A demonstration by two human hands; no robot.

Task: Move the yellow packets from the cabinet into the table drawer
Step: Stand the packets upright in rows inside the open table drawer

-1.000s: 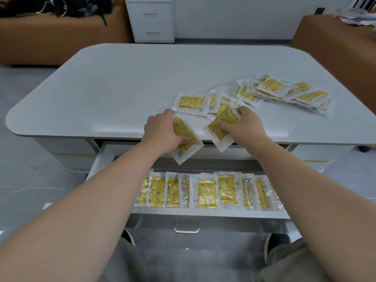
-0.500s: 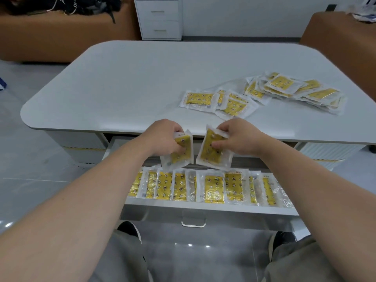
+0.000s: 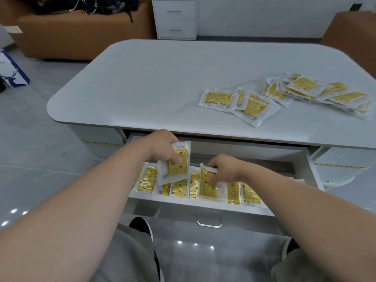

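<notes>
The table drawer [image 3: 203, 202] stands pulled open below the tabletop, with a row of several yellow packets [image 3: 234, 193] standing along its front wall. My left hand [image 3: 160, 145] holds one yellow packet [image 3: 175, 165] upright just above the row's left part. My right hand [image 3: 223, 169] grips another yellow packet [image 3: 207, 188] by its top edge, its lower end down among the row. Several more yellow packets lie on the tabletop: a small group [image 3: 238, 102] and a larger heap [image 3: 317, 92] at the right.
The white table [image 3: 162, 82] fills the middle. A white two-drawer cabinet [image 3: 175, 17] stands against the far wall. Brown sofas sit at the back left [image 3: 81, 33] and right [image 3: 354, 37]. A blue-and-white bag [image 3: 12, 72] is on the floor, left. My knees and shoes show below the drawer.
Both hands have come down from the table's front edge to the open drawer, each carrying a packet. The right packet has gone down into the row.
</notes>
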